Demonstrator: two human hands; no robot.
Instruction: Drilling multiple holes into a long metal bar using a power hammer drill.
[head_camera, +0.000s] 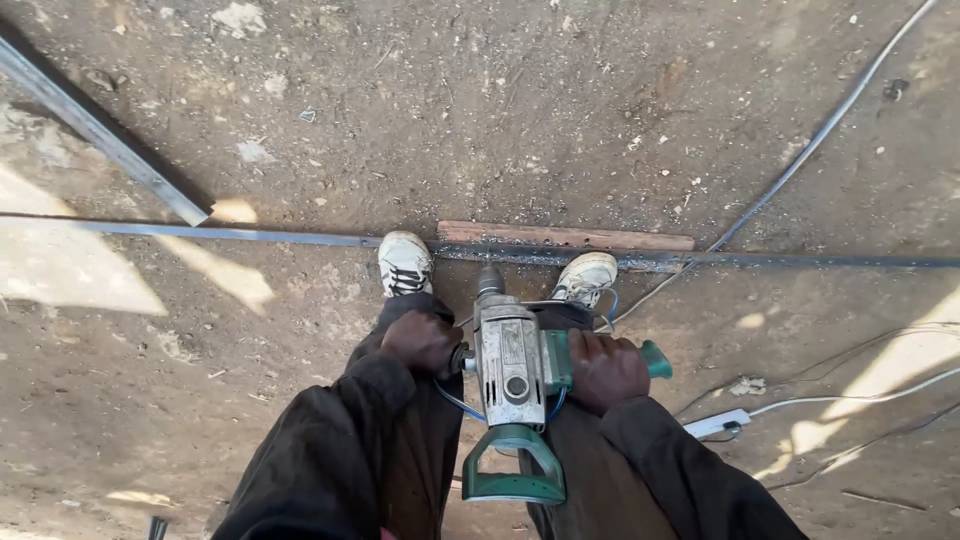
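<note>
Seen from above, the person stands on a dirt floor and holds a heavy electric drill pointed straight down between their legs. The left hand is closed around the side handle on the drill's left, its fingers curled tight over the grip so that the handle itself is almost wholly hidden. The right hand wraps the green side handle on the other side, fingers pressed together around it, with only the green tip showing past the knuckles. The drill has a grey metal body and a green loop handle at the rear (nearest the camera). Its chuck points down at a long, thin steel bar lying across the floor; whether it touches cannot be told. Both white shoes stand on or right beside that bar, and a wooden strip lies just behind it. A white power strip with cables lies near the right leg.
</note>
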